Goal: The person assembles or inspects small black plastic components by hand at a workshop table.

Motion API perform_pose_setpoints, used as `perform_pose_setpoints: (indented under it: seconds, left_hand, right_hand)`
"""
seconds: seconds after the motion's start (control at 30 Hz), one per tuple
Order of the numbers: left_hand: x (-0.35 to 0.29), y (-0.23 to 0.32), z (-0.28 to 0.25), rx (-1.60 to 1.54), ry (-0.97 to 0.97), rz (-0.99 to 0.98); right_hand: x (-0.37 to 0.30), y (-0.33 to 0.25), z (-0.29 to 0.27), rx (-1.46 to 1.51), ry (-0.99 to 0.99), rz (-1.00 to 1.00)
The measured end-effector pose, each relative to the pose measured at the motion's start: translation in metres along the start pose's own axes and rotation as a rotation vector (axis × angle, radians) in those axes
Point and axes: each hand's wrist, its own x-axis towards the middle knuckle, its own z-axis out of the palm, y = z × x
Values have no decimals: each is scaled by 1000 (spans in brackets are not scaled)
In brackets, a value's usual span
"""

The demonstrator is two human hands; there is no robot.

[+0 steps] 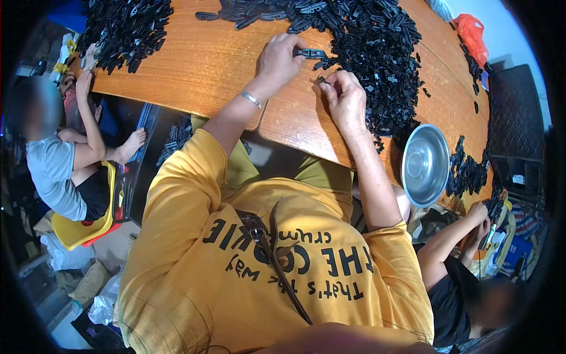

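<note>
My left hand (pixel 280 59) is closed on a long black plastic part (pixel 311 53) with an oval outline and an opening along it, held just above the wooden table (pixel 230 71). To its right, my right hand (pixel 344 94) pinches a small dark piece (pixel 322 79) between thumb and fingertips; its exact shape is too small to make out. The two hands are close but apart. Right beside my right hand lies a big heap of small black plastic pieces (pixel 389 76). Beyond my left hand, longer black parts (pixel 253 10) like the held one are spread out.
A steel bowl (pixel 424 165) stands at the table's right edge, near another black pile (pixel 467 168). At far left is one more black heap (pixel 127 35), by a seated person (pixel 50 147) in light blue. Another person (pixel 451 295) in black works at lower right. A red bag (pixel 471 38) lies far right.
</note>
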Motion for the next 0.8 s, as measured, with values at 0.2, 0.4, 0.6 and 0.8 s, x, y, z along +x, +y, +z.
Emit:
perform_pose_setpoints:
  seconds: [0.2,0.4,0.6,0.8]
  left_hand:
    - [-10,1,-21,-590,-143,-226]
    - [-12,25,-53,-1028,-241,-281]
    - [-12,44,-73,-1048,-323,-315]
    - [-15,42,-74,-979,-294,-221]
  right_hand:
    - [14,-23,-7,149,156,-143]
    - [24,-43,-15,182,145,-229]
    - [26,-50,-19,122,129,-326]
    - [26,-50,-20,62,102,-368]
